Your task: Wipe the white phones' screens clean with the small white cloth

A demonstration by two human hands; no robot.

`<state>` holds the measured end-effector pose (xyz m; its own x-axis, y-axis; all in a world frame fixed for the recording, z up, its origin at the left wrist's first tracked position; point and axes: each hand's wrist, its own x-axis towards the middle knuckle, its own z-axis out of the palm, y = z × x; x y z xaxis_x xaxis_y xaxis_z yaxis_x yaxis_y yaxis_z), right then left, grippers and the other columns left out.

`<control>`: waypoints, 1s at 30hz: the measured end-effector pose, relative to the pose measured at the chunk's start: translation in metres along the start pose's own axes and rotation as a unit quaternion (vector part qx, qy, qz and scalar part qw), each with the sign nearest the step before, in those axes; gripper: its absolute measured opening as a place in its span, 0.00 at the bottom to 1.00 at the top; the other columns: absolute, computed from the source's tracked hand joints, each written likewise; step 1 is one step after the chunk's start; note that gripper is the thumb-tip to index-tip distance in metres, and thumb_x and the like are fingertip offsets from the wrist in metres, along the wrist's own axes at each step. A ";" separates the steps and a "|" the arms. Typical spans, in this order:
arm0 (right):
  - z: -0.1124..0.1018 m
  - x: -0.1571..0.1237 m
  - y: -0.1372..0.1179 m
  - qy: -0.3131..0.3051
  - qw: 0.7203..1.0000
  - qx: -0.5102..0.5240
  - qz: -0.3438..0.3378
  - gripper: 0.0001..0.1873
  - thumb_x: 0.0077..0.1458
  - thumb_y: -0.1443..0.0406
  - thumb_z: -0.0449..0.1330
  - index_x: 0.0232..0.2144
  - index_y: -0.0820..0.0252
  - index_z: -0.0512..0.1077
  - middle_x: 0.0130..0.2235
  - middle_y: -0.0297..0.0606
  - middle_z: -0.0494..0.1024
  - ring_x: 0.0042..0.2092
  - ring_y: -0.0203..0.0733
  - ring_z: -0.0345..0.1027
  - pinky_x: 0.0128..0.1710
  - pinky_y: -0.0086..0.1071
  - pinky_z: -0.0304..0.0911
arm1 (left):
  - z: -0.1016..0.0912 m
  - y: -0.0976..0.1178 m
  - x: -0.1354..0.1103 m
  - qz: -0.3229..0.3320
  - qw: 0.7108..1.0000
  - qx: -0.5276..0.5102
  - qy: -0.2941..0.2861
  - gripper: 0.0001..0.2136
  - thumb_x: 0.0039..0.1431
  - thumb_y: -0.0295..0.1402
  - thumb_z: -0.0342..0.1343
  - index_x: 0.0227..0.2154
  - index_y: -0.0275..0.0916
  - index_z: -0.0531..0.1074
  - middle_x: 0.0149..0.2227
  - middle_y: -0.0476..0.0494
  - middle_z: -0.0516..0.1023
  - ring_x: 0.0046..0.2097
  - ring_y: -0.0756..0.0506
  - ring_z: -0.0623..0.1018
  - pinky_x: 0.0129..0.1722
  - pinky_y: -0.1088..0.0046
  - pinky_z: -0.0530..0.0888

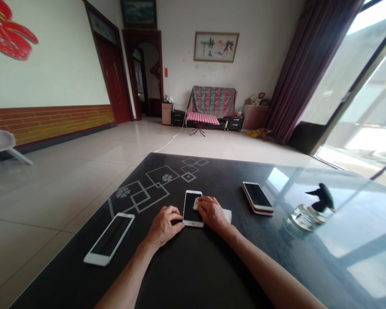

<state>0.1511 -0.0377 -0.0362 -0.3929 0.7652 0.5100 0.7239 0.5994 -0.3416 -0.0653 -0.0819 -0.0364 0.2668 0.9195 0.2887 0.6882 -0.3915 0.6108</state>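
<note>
A white smartphone (189, 210) with a dark screen lies face up on the black table. My left hand (164, 225) holds its left edge, thumb by the lower corner and fingers bent. My right hand (213, 211) is closed over a small white wiping cloth (195, 204), pressing it against the right side of the screen. Beside that wrist, a piece of white cloth (227, 215) with a jagged edge shows on the table; whether it is the same cloth is hidden under the hand.
A larger white phone or tablet (109, 240) lies to the left. Stacked phones (258, 198) lie to the right, near a clear spray bottle (309, 214) with a black trigger head. The glossy table (193, 274) has its left edge bordering the tiled floor.
</note>
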 end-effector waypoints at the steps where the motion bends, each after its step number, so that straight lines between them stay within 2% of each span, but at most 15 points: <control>1: 0.003 0.005 0.002 -0.001 1.000 -0.002 0.000 0.12 0.58 0.69 0.53 0.34 0.57 0.78 0.44 0.39 0.78 0.45 0.41 0.70 0.50 0.36 0.60 | 0.000 0.000 0.000 -0.001 1.000 0.000 -0.001 0.07 0.50 0.33 0.61 0.33 0.45 0.80 0.40 0.49 0.76 0.43 0.46 0.72 0.46 0.73 0.68; 5: 0.012 0.025 0.010 -0.013 1.000 -0.016 0.005 0.11 0.58 0.69 0.54 0.33 0.56 0.78 0.42 0.37 0.79 0.44 0.40 0.71 0.50 0.34 0.59 | 0.001 -0.001 0.000 -0.007 1.000 -0.003 -0.004 0.07 0.50 0.33 0.61 0.33 0.46 0.80 0.40 0.49 0.76 0.43 0.46 0.71 0.47 0.72 0.68; 11: 0.020 0.042 0.013 -0.016 0.998 -0.052 0.031 0.12 0.58 0.71 0.53 0.36 0.58 0.76 0.42 0.39 0.79 0.44 0.41 0.71 0.48 0.32 0.59 | 0.001 -0.001 -0.001 -0.006 1.000 -0.008 0.000 0.07 0.50 0.32 0.61 0.32 0.46 0.80 0.40 0.49 0.76 0.43 0.46 0.71 0.46 0.73 0.68; 15: 0.017 0.034 0.008 -0.017 0.999 -0.038 0.008 0.13 0.58 0.71 0.52 0.35 0.57 0.77 0.42 0.38 0.79 0.44 0.40 0.71 0.49 0.32 0.59 | 0.002 -0.002 0.000 -0.008 1.000 -0.008 0.000 0.06 0.49 0.33 0.61 0.32 0.46 0.80 0.40 0.49 0.76 0.43 0.47 0.72 0.46 0.73 0.68; 24: -0.009 -0.011 -0.021 -0.037 0.998 0.038 -0.042 0.11 0.56 0.70 0.55 0.37 0.56 0.77 0.42 0.36 0.79 0.44 0.39 0.71 0.48 0.32 0.61 | 0.002 -0.001 0.000 -0.014 1.000 -0.011 0.000 0.06 0.50 0.33 0.60 0.32 0.46 0.80 0.40 0.50 0.76 0.44 0.47 0.72 0.47 0.74 0.68; 27: -0.009 -0.009 -0.020 -0.036 0.997 0.058 -0.027 0.10 0.54 0.71 0.57 0.35 0.55 0.77 0.41 0.36 0.80 0.43 0.39 0.72 0.48 0.32 0.61 | 0.000 0.001 -0.001 -0.018 1.000 -0.013 -0.004 0.07 0.50 0.34 0.60 0.32 0.47 0.80 0.40 0.49 0.76 0.44 0.46 0.72 0.47 0.73 0.69; 30: -0.001 0.005 -0.010 -0.029 0.998 0.052 -0.003 0.10 0.53 0.72 0.57 0.33 0.55 0.76 0.40 0.36 0.80 0.43 0.40 0.72 0.48 0.32 0.61 | -0.001 0.002 -0.001 -0.015 1.000 -0.014 -0.004 0.07 0.50 0.34 0.60 0.32 0.47 0.80 0.40 0.49 0.76 0.44 0.46 0.72 0.47 0.73 0.69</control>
<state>0.1420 -0.0400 -0.0291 -0.4323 0.7718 0.4662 0.6595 0.6233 -0.4203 -0.0648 -0.0833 -0.0350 0.2514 0.9311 0.2645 0.6768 -0.3644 0.6397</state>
